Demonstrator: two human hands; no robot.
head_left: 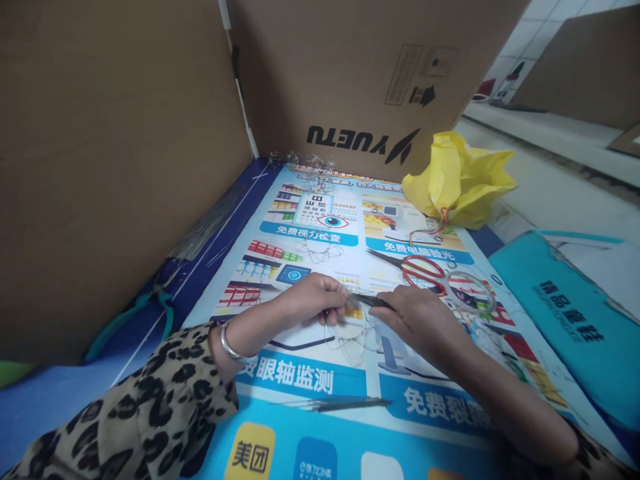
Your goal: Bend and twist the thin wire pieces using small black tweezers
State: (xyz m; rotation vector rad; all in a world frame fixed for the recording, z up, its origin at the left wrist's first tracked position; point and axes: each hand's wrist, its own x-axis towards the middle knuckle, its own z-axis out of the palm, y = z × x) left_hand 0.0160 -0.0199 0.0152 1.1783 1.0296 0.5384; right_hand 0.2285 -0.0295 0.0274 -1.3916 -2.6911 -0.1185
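Note:
My left hand (327, 300) pinches a thin wire (344, 341), whose fine loops hang below the fingers over the printed sheet. What exactly lies between those fingertips is too small to make out. From the right, my right hand (415, 317) grips dark, slim tweezers (369, 300), their tip pointing left and meeting the wire at the left fingertips. Just beyond the right hand lie scissors (424, 273) with orange-red handles. A loose tangle of wire (320, 251) rests farther back. Nearer to me is a small bundle of thin dark sticks or wires (350, 403).
Cardboard walls (125, 133) stand left and behind. Teal-handled pliers (133, 320) lie at left. A yellow crumpled bag (457, 180) sits at back right, a clear tape roll (470, 292) beside the scissors, and a teal box (565, 320) at the right edge. More wire (320, 163) lies at the back.

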